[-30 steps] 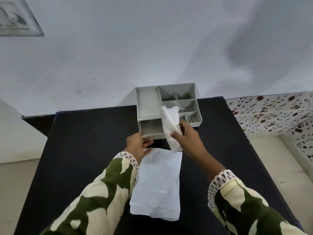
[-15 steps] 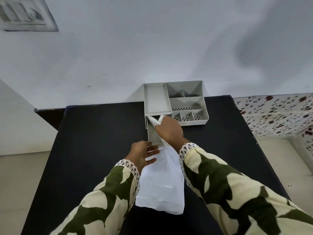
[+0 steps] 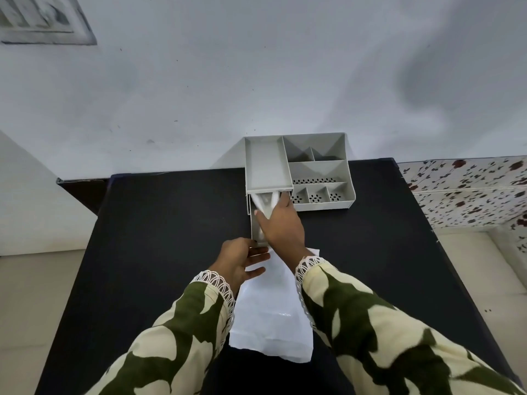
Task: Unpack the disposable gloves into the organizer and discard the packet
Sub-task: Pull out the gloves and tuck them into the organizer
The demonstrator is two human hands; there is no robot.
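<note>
Right hand point(image 3: 281, 223) pinching thin crinkled gloves point(image 3: 265, 203) into grey plastic organizer's point(image 3: 322, 166) open drawer point(image 3: 254, 223), left hand point(image 3: 239, 259) loosely spread beside flat white packet point(image 3: 271, 317) on matte black tabletop point(image 3: 159, 238).

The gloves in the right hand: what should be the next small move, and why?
Probably push the gloves deeper into the open drawer and let go. The right hand holds them at the drawer's back, partly under the organizer top tray. The left hand steadies the drawer front.

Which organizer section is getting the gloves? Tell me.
The pulled-out drawer under the long tray. The right hand pushes gloves in; the other compartments look empty.
</note>
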